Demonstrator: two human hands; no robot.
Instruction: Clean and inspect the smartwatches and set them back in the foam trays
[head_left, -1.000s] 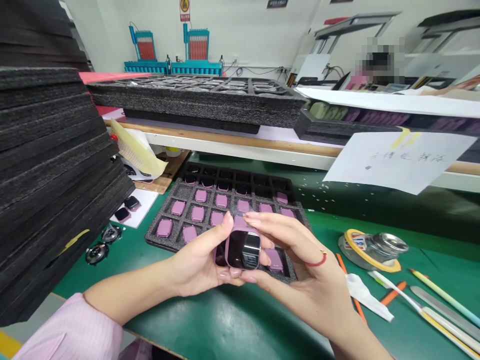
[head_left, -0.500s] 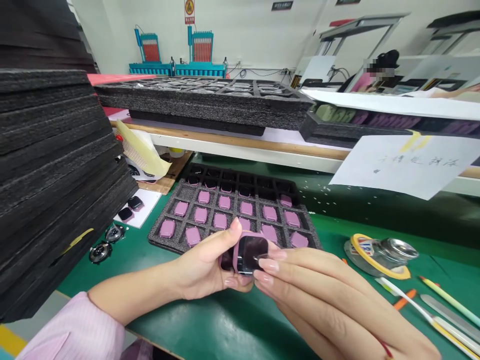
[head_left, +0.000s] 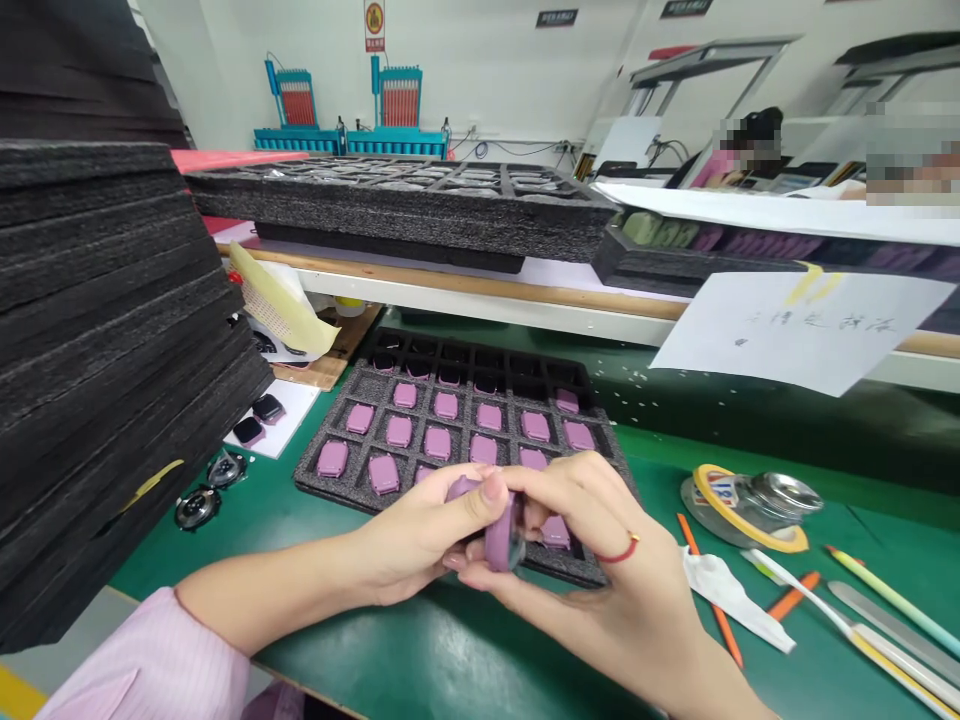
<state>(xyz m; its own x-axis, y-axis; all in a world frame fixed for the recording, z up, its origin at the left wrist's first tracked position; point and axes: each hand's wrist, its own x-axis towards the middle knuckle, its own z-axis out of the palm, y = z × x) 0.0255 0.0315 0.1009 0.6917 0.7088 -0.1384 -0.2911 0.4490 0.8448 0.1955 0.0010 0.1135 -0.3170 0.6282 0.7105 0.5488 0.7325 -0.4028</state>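
Both my hands grip one pink watch case (head_left: 501,535) just above the near edge of a black foam tray (head_left: 360,385). My left hand (head_left: 420,535) wraps it from the left, thumb on top. My right hand (head_left: 592,560) closes on it from the right, fingers curled over it. The case is turned edge-on, so its dark screen is hidden. The tray holds several more pink watch cases (head_left: 439,440) in its pockets; the far pockets look dark.
A tall stack of black foam trays (head_left: 97,330) stands at the left. Two dark watch cases (head_left: 256,420) lie on white paper beside it. At the right lie a tape roll with a metal dish (head_left: 750,500), pens and sticks (head_left: 862,610). A shelf with foam trays (head_left: 405,205) hangs above.
The watch case was screen-up between my hands; now it is rotated edge-on and lower. My right hand came back over the case, fingers curled around it.
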